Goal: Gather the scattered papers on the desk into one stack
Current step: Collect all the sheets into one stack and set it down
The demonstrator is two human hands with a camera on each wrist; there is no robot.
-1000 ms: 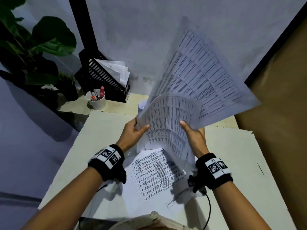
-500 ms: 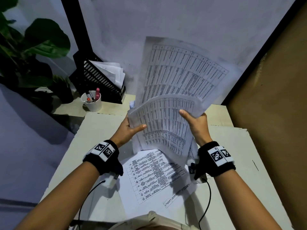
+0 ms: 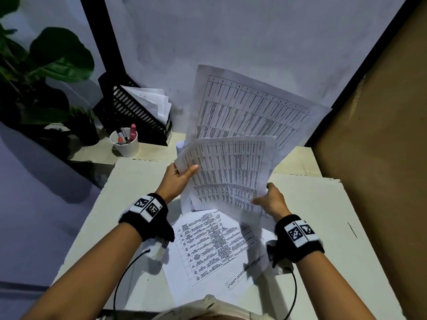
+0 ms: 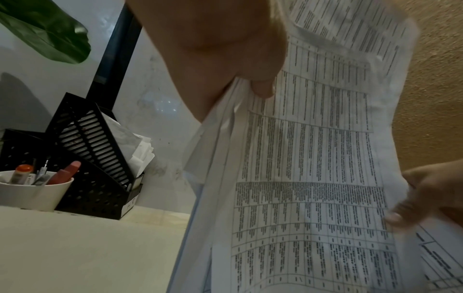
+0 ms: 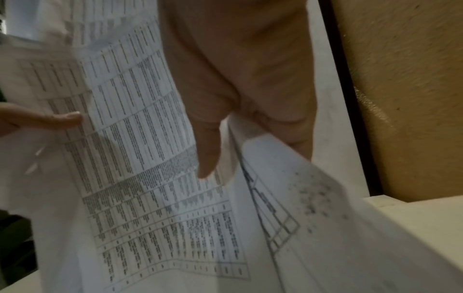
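A bundle of printed table sheets stands upright over the white desk, with one tall sheet rising behind the rest. My left hand grips the bundle's left edge, thumb on the front sheet. My right hand, blurred, pinches the lower right edge; its thumb lies on the front page and its fingers curl behind. One more printed sheet lies flat on the desk below the bundle, between my wrists.
A black file holder with papers and a white cup of pens stand at the back left, beside a leafy plant. A brown board walls off the right side. A black cable runs under my left arm.
The bundle has come lower and the tall back sheet has swung upright. My right hand slid from the upper right edge down to the lower right corner. The left hand keeps its hold.
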